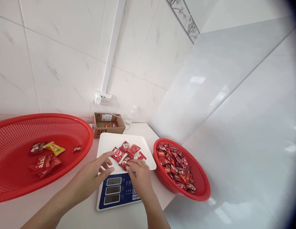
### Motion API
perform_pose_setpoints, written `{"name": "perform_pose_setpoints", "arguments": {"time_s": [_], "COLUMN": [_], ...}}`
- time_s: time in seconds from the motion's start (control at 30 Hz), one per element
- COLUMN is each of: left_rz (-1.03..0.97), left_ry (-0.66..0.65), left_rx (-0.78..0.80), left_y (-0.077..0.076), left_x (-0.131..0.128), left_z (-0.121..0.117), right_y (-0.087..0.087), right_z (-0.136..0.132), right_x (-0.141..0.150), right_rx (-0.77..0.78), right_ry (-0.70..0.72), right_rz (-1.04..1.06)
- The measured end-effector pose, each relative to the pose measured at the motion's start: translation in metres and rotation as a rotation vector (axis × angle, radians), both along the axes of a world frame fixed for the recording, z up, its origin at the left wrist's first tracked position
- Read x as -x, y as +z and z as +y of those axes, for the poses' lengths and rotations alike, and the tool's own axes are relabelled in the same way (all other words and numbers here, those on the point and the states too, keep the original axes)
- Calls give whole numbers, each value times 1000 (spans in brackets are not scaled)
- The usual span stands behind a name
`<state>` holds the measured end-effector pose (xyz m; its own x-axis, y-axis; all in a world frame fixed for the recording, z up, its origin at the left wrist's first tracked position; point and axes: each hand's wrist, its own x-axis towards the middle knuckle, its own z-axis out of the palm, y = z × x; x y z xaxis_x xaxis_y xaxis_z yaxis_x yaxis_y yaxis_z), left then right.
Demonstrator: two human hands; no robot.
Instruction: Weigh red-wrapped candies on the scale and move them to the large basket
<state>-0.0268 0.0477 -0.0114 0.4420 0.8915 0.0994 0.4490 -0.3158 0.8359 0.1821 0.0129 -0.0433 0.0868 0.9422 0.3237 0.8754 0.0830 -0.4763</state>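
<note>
A white weighing scale point(119, 190) with a blue front panel stands on the table, and its white tray point(107, 143) carries several red snack packets point(129, 152). My left hand point(95, 173) lies over the tray's near left part with fingers spread, fingertips touching the leftmost packet. My right hand point(139, 176) rests at the tray's front edge, its fingers curled down onto the nearest packets; whether it grips one is hidden.
A large red basket point(83, 130) on the left holds a few packets. A smaller red basket point(202, 190) on the right is full of red packets. A small cardboard box point(108, 125) and a plastic bottle point(129, 121) stand against the tiled wall.
</note>
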Motion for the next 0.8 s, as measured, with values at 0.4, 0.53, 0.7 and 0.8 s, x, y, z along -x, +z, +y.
{"name": "perform_pose_setpoints", "arguments": {"time_s": [0.4,0.53,0.7,0.8], "left_rz": [36,26,-6,-10], "left_ry": [-8,-12,-7,4], "left_rx": [23,8,-3,18], "left_y": [1,0,0,-2], "left_x": [3,2,2,2], "left_z": [0,0,1,1], "right_y": [1,3,4,8], "right_z": [12,15,12,9], "right_x": [-48,-54,-57,-60], "right_rx": [36,72,-52,-62], "right_ry": [-273,-289,-271,-281], "right_rz": [-69,-6,251,357]}}
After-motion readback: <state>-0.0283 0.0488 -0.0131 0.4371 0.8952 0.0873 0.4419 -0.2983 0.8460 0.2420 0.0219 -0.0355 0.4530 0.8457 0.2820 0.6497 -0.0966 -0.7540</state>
